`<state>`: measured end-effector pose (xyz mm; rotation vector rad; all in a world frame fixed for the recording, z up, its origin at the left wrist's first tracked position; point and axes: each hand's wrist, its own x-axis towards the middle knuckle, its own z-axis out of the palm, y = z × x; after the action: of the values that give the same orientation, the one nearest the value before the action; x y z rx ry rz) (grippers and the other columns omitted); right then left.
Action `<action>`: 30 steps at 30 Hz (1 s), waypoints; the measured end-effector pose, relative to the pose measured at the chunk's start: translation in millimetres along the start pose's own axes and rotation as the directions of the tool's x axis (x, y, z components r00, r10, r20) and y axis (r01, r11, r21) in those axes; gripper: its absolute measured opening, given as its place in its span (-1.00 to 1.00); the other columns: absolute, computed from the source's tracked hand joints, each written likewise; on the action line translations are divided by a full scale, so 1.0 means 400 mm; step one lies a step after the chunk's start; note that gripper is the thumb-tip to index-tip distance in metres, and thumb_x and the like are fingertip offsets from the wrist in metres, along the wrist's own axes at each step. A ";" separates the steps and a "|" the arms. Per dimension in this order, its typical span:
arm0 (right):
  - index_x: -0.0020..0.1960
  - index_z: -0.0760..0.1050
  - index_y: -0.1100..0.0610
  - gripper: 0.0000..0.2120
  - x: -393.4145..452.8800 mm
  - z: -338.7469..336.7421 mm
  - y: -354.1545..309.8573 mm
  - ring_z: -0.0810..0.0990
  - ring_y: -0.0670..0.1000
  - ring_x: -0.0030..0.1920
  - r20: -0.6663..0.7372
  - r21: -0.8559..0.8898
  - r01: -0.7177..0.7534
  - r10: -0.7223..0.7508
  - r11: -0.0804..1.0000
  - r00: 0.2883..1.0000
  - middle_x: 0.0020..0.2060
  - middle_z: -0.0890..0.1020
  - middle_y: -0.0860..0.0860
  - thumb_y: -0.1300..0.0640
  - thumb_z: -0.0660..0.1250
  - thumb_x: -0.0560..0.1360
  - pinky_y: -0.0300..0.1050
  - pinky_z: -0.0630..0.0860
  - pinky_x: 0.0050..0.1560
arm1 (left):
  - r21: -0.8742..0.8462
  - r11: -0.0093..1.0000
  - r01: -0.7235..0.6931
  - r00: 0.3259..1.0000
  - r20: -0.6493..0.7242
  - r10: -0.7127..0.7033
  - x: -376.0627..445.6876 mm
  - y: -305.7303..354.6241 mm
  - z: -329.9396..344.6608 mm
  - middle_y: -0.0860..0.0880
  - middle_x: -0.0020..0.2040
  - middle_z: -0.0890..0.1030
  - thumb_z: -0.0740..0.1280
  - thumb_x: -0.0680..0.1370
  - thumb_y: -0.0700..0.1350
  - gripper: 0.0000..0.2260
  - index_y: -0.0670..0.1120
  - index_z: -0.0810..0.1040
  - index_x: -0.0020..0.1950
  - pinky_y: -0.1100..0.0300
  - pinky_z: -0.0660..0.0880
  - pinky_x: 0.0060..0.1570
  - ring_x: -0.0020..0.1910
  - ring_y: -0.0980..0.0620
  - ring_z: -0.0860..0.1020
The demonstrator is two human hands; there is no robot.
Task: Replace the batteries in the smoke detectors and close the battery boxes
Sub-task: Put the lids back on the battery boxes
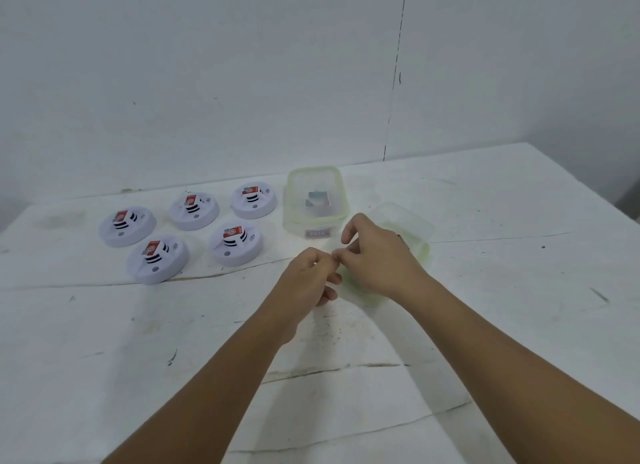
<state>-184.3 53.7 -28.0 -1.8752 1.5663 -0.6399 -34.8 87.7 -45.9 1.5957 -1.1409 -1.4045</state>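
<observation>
Nearby, round white detectors [180, 233]; both curled hands' [341, 259] grasp: cannot tell.

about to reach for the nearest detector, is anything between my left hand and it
Nothing visible does. The left hand hovers beside the right hand, and only bare table lies between it and the nearest smoke detector. The open box sits farther back.

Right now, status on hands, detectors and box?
Left hand and right hand meet fingertip to fingertip, grip unclear. Five detectors untouched, left. Open box behind hands; lid under right hand.
</observation>
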 end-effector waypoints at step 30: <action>0.12 0.35 0.05 -0.81 -0.091 0.208 -0.047 0.53 -0.01 0.00 -0.260 0.376 -0.131 0.240 0.917 0.935 0.05 0.45 -0.07 0.02 0.32 0.59 -0.09 0.38 -0.16 | 0.184 0.969 0.164 0.966 -0.230 -0.119 -0.113 -0.107 -0.286 -0.07 -0.05 0.58 0.40 0.47 0.12 -0.65 -0.10 0.46 0.08 0.04 0.41 -0.04 -0.13 -0.03 0.47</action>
<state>-119.8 103.6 -72.1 -1.3872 1.6613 -1.0815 84.3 140.4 -51.7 1.9576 -1.0829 -1.1944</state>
